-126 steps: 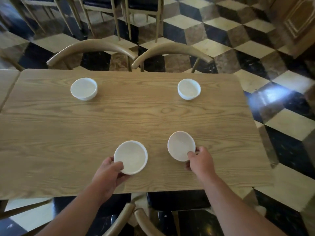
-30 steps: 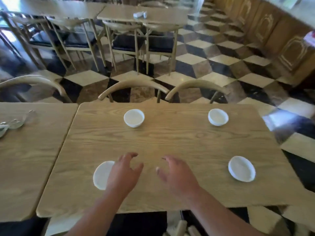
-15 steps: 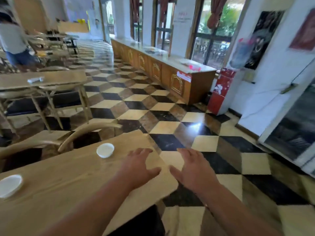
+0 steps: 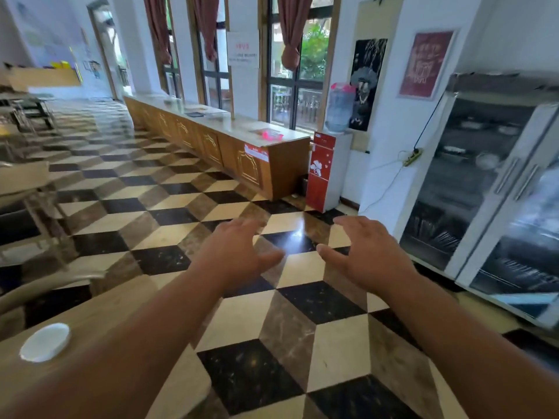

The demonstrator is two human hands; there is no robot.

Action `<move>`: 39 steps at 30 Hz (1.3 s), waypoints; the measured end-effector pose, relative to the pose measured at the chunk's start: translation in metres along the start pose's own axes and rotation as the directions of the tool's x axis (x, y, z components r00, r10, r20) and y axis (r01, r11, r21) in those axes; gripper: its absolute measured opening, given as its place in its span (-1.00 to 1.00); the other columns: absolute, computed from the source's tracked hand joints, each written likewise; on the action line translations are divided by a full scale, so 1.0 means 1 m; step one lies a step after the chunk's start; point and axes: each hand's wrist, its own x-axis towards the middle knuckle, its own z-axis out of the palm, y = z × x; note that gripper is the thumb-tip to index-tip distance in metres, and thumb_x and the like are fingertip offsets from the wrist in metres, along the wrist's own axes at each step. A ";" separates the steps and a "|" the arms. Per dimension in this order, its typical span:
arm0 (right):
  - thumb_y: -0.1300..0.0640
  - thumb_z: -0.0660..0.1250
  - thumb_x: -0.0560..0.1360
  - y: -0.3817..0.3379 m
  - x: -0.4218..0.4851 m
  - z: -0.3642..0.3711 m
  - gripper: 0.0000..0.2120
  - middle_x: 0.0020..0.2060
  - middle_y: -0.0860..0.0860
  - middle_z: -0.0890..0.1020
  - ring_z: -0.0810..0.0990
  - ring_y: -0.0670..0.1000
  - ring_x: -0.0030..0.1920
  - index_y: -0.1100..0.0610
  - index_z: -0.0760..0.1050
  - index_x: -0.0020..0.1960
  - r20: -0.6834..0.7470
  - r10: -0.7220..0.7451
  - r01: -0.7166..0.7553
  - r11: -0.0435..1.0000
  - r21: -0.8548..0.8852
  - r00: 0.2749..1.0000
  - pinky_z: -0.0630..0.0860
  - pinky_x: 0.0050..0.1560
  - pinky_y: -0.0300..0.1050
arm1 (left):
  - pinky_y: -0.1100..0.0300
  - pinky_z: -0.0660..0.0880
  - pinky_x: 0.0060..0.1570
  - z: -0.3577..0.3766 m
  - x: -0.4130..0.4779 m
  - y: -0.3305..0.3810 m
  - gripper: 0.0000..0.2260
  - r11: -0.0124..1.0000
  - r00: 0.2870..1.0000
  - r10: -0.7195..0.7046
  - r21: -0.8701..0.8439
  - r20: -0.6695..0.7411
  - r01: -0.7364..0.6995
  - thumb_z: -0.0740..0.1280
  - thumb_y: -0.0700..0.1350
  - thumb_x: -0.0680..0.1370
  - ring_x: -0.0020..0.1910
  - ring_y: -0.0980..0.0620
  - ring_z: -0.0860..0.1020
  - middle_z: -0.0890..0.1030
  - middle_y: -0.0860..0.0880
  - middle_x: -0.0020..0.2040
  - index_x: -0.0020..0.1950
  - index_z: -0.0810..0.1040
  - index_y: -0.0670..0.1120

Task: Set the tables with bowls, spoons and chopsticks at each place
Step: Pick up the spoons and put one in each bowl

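Observation:
One white bowl (image 4: 45, 342) rests on the wooden table (image 4: 99, 316) at the lower left corner of the view. My left hand (image 4: 234, 252) hovers over the chequered floor, fingers spread and empty. My right hand (image 4: 367, 254) is held out beside it, also empty with fingers apart. Both hands are well to the right of the table. A glass-door cabinet (image 4: 496, 189) at the right holds dishes and what look like racks of utensils, blurred behind the glass.
A long wooden counter (image 4: 217, 143) runs along the windows ahead. A red water dispenser (image 4: 325, 170) stands at its near end. More tables and chairs (image 4: 24, 189) fill the left side. A curved chair back (image 4: 39, 290) sits beside the table.
My view has swung right, away from the table with its bowls, toward the cabinet and counter. Both hands stay empty and now hover over the floor instead of the tabletop.

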 end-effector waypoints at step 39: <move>-0.43 0.26 0.55 -0.233 0.886 0.271 -0.39 0.39 -0.12 0.59 0.58 -0.05 0.33 -0.13 0.47 0.48 0.332 -0.698 0.667 0.712 0.221 0.635 0.54 0.24 -0.10 | 0.11 0.59 0.12 -0.021 0.654 -0.361 -0.53 0.636 0.635 -0.772 -0.054 -0.028 0.770 0.38 0.33 0.53 0.19 0.04 0.62 0.63 0.12 0.28 0.37 0.55 0.17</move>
